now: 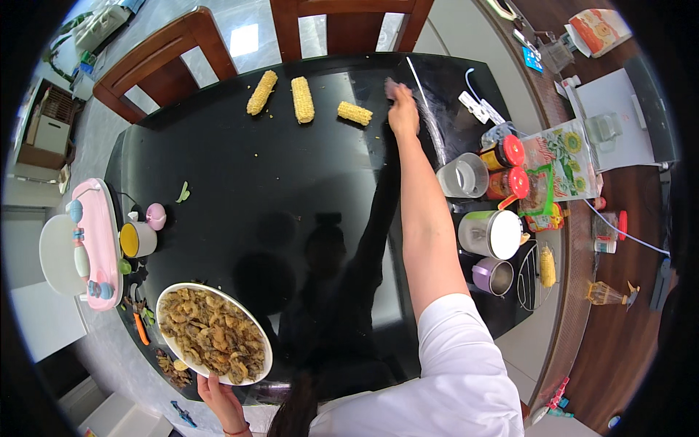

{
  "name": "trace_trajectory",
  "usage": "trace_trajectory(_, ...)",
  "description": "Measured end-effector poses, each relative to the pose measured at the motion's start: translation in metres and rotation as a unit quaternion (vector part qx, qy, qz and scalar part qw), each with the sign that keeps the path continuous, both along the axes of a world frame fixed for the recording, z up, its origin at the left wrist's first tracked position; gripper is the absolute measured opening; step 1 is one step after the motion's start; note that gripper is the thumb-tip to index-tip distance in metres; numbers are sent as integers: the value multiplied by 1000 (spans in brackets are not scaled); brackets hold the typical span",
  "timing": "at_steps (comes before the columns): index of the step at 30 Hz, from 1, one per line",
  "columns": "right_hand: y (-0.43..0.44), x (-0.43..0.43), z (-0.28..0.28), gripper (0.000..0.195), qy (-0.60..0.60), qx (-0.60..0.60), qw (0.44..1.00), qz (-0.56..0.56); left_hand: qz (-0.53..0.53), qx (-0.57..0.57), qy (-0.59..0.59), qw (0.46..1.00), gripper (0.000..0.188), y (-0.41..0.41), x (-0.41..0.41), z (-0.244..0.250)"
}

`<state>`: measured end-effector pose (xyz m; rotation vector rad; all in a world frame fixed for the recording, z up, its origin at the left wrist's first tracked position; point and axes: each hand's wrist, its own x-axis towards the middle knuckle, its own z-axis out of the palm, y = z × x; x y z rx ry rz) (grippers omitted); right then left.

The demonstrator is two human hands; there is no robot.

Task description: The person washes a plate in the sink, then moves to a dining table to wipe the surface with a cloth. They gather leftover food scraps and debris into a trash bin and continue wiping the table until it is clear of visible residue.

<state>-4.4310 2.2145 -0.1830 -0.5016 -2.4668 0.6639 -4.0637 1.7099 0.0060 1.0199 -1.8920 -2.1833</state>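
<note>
My left hand [222, 401] grips the near rim of a white oval dish [263, 377] heaped with cooked, shrimp-like food [215, 336], at the table's near left. My right hand [404, 112] reaches to the far side of the black table [306, 175]. It is blurred, and a small dark pinkish thing [391, 88] shows at its fingertips; whether the hand holds it I cannot tell. Left of that hand lie three corn cobs: a short one [355, 113] nearest, then a longer one [302, 100], then one set aslant [262, 93]. Small crumbs lie around them.
Wooden chairs [164, 60] stand beyond the far edge. At right are a clear cup [463, 176], red-lidded jars [510, 151], a white-lidded canister [491, 235], a purple mug [493, 277] and a power strip [474, 107]. At left are a yellow-lined mug [139, 239], an orange-handled peeler or knife [141, 328] and food scraps [173, 368].
</note>
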Motion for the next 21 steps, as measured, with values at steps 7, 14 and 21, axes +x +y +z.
trace_trajectory(7,-102,9,9,32,-14,-116,929,351,1,13,-2,1000,34,-12,0,-6)
trace_trajectory(14,-280,119,37,33,21,-47,907,418,5,24,22,999,32,-30,2,-10)
trace_trajectory(21,-381,170,33,37,3,-329,814,478,-1,3,6,1000,31,-38,1,-8)
